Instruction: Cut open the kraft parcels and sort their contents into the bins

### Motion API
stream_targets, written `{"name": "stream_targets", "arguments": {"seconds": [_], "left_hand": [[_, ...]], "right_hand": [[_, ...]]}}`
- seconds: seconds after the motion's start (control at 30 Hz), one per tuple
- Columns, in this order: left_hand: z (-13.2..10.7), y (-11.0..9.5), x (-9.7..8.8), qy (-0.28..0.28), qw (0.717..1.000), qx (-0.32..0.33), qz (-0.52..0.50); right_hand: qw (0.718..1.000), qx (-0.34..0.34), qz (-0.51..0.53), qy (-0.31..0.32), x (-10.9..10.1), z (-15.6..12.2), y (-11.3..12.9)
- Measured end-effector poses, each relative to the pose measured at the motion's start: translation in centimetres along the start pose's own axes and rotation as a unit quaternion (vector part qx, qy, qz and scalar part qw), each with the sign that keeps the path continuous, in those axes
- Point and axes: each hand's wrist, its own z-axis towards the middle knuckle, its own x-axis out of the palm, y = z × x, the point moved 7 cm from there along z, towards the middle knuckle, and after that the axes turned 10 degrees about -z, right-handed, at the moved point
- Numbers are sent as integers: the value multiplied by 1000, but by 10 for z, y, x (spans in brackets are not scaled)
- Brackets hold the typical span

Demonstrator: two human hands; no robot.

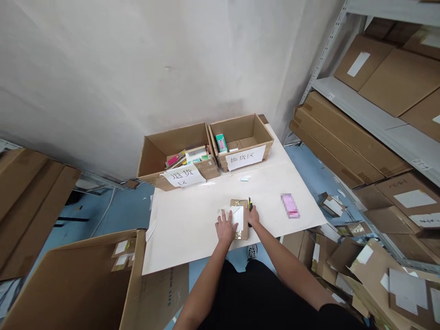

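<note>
A small brown cardboard box (244, 233) with a white label and shiny tape lies flat near the table's front edge. My left hand (226, 227) rests on its left side, fingers spread over the label's edge. At the box's right side, my right hand (253, 216) is wrapped round a black and yellow utility knife (250, 201). The knife's tip points away from me, beside the box's right edge; whether it touches the cardboard I cannot tell.
Two open cartons with handwritten signs, a left carton (215, 172) and a right carton (269, 153), stand at the table's back. A blurred pink item (290, 206) lies right on the table (182, 233). A large open carton (134, 275) stands front left; shelving (374, 110) and discarded boxes (374, 261) flank the right.
</note>
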Motion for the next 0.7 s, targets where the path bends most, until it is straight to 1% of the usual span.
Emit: {"name": "stream_targets", "arguments": {"seconds": [0.03,0.1,0.17,0.2,0.23,0.27,0.33,0.37,0.4,0.47,0.57,0.63,0.7], "left_hand": [[0,5,1,6,1000,6,-17],[4,22,5,52,995,16,-79],[10,50,6,109,980,13,-165],[13,68,4,127,970,0,-206],[16,89,0,133,962,-25,-237],[17,113,-5,129,956,-64,-254],[15,156,-14,105,950,-132,-263],[12,171,-17,94,948,-153,-265],[9,181,-17,88,946,-161,-268],[2,186,-11,89,941,-159,-286],[-3,172,6,103,928,-133,-333],[-1,161,12,100,905,-103,-401],[6,158,11,93,875,-80,-468]], "right_hand": [[1000,1,6,8,6,-3,2],[999,-12,40,17,20,-10,8],[993,-37,108,23,32,-17,19],[987,-47,150,29,37,-20,24],[980,-55,188,33,41,-22,29],[973,-59,218,38,44,-24,33],[970,-56,235,37,51,-26,38],[974,-51,220,32,55,-26,38],[979,-43,195,28,60,-27,38],[990,-30,135,35,76,-31,40],[996,-28,72,52,97,-40,49],[996,-34,66,41,98,-45,61],[993,-44,107,22,89,-49,78]]}}
